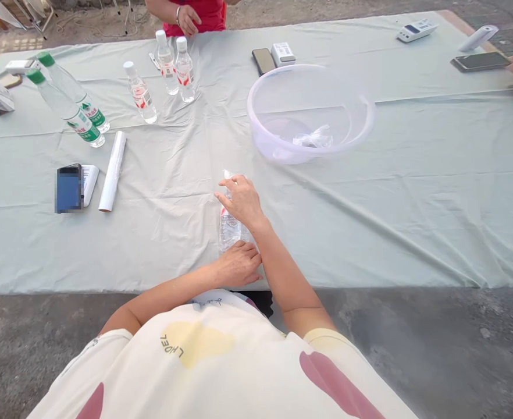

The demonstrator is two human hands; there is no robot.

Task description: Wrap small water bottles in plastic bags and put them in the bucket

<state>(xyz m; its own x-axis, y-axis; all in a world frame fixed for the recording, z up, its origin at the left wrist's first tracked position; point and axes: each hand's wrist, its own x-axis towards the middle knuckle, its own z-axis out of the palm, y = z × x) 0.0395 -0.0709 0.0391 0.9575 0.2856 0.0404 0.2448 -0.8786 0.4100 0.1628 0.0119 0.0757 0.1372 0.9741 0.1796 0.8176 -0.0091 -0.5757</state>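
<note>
A small clear water bottle (229, 230) lies on the cloth in front of me, its cap end pointing away. Crinkled transparent plastic film surrounds it, and a loose end sticks out beyond the neck. My right hand (244, 201) lies over the upper part of the bottle, thumb and fingers spread apart across it. At the bottle's base is my left hand (239, 265), its fingers bent and close together against the film; the fingertips are partly hidden. My right forearm passes just beside the left fingertips.
A translucent basin (256, 131) holding a crumpled plastic-wrapped item (313, 138) stands ahead to the right. A film roll (112, 171), a phone (68, 189) and several upright bottles (141, 96) stand or lie left. Across the pale tablecloth (178, 233), a person in red (195, 14) sits.
</note>
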